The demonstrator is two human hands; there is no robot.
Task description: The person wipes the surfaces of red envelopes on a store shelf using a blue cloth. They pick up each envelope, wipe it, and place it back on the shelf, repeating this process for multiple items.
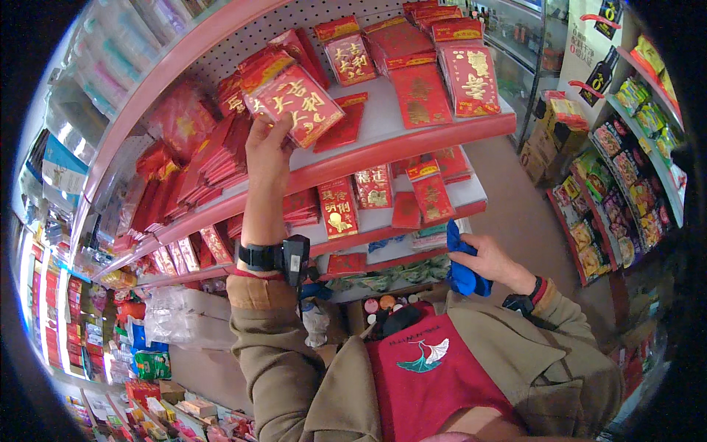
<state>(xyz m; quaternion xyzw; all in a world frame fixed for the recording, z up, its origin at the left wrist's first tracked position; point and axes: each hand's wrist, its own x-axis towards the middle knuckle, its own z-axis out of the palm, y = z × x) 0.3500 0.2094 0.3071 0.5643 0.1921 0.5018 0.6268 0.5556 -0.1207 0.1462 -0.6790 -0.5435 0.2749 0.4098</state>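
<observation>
My left hand (269,147) reaches up to the top shelf, its fingers closed on the lower edge of a pack of red envelopes (303,110) with gold characters. That pack is tilted, in front of other red packs behind it. Just right of it, a flat red packet (346,121) lies on the shelf. My right hand (495,262) is lower and to the right, gripping a crumpled blue cloth (467,269) in front of the lower shelf's end. Straps with small devices are around both wrists.
The pink-edged top shelf (412,141) bears stacked red envelopes (221,151) at left and upright packs (418,92) at right. More red packs (337,206) stand on the shelf below. A rack of snack packets (626,184) is across the aisle; plastic-wrapped goods (184,317) are at lower left.
</observation>
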